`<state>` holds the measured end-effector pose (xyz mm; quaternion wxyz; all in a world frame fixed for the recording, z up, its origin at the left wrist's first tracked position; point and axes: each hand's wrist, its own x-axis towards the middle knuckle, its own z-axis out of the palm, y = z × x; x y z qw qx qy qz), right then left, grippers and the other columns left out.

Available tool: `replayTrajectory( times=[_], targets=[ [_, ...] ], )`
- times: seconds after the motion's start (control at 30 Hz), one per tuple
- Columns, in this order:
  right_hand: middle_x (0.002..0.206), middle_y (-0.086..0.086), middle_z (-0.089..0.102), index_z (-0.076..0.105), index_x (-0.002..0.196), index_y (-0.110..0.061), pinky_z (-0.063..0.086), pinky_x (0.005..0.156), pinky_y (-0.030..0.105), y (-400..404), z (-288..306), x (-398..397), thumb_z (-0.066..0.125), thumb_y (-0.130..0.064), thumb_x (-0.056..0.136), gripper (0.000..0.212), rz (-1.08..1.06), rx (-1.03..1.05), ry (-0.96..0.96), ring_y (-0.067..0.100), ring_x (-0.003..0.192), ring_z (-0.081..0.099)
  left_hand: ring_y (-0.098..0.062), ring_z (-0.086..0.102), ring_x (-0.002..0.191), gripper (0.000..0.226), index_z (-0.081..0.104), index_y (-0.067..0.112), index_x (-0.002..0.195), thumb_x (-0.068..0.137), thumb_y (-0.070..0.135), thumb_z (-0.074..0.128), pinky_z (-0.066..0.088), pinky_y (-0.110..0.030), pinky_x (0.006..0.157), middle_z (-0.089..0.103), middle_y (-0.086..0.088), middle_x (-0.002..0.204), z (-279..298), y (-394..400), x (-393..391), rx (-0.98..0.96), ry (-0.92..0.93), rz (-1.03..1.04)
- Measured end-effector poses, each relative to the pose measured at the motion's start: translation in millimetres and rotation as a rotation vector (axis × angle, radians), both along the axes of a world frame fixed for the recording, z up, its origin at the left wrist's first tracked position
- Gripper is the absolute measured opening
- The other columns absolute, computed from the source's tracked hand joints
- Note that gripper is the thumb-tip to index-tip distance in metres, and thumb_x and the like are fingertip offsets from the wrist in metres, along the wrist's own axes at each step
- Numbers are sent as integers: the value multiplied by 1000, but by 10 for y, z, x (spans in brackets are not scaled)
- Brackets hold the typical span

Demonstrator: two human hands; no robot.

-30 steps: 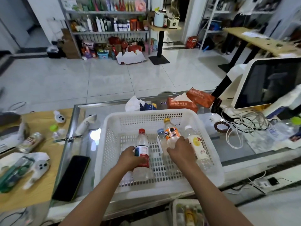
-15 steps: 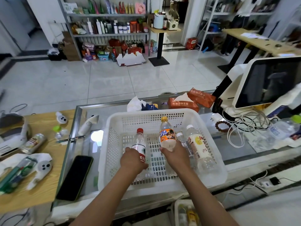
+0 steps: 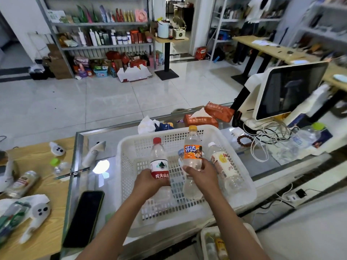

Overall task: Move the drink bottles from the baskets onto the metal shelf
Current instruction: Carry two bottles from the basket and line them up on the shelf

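- Left hand (image 3: pixel 148 182) wraps the lower label of a red-cap water bottle (image 3: pixel 159 162), fingers curled round it; bottle upright, inside the white basket (image 3: pixel 129 166).
- Right hand (image 3: pixel 201 175) grips an orange-label soda bottle (image 3: pixel 192 152) at mid-body, thumb across the front, fingers curled behind; bottle upright with its yellow cap above the basket's far rim.
- The two held bottles are side by side, near but not touching.
- A white-cap bottle with a yellow label (image 3: pixel 223 166) lies tilted in the basket, just right of the right hand.
- A blue-cap bottle (image 3: pixel 180 153) is mostly hidden behind the soda bottle; only the cap and shoulder show.
- Basket sits on the glass tabletop (image 3: pixel 105 145); a black phone (image 3: pixel 84 217) lies flat on the glass to the basket's left.
- A second basket (image 3: pixel 204 239) at the bottom edge, lower than the tabletop, holds more bottles; blurred, so count unclear.
- Metal shelf (image 3: pixel 105 34) stands across the tiled floor, well apart from the baskets, stocked with mixed goods.
- A screen (image 3: pixel 289 89) stands at the right, cables beside it.
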<state>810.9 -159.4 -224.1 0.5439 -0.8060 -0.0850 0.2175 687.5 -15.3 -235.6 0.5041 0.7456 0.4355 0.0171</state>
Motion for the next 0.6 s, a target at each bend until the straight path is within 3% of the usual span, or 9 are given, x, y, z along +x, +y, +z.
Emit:
replayTrajectory(
  times=[0.07,0.2,0.3,0.37,0.43,0.53,0.6],
  targets=[
    [95,-3,74,69,104,-21,59,84,48,-17,68,-81,86,-24,69,39,-85,74,21,17,86,72,-9,66,76,46,66,23,99,60,33,89,52,-27,58,71,5,90,118,10,11,9,-115,-36],
    [99,-1,74,70,103,-22,58,86,44,-74,282,-317,87,-30,64,43,-261,152,-7,18,90,71,-6,64,88,65,60,23,117,60,32,90,51,-23,68,68,7,103,317,-3,62,8,-283,-176],
    [105,6,72,67,110,-19,56,73,18,-125,476,-503,87,-17,71,43,-380,192,-65,14,90,69,-4,63,94,71,58,27,122,59,32,91,52,-23,74,68,11,107,401,-29,59,-22,-392,-273],
    [105,-2,70,59,120,-18,51,67,8,-175,616,-622,86,-10,73,55,-437,196,-125,3,89,67,-1,64,92,67,59,30,119,60,31,90,52,-21,73,68,16,103,447,-58,28,-36,-454,-314],
    [103,-9,69,54,120,-22,51,69,9,-248,710,-754,87,-11,72,60,-519,189,-165,-8,83,66,5,64,89,72,54,34,123,60,29,90,52,-20,72,66,20,102,492,-107,33,-89,-501,-376],
    [103,-6,73,54,119,-22,57,77,24,-430,807,-959,87,-13,72,58,-625,196,-166,0,86,70,10,63,85,84,44,44,123,57,31,93,57,-26,73,63,23,102,498,-273,45,-147,-543,-442],
    [100,-7,73,55,117,-23,57,76,24,-620,856,-1128,87,-10,73,56,-688,178,-183,1,88,70,4,65,90,88,42,44,126,55,35,93,59,-33,77,64,20,108,490,-466,16,-164,-545,-503]
  ],
)
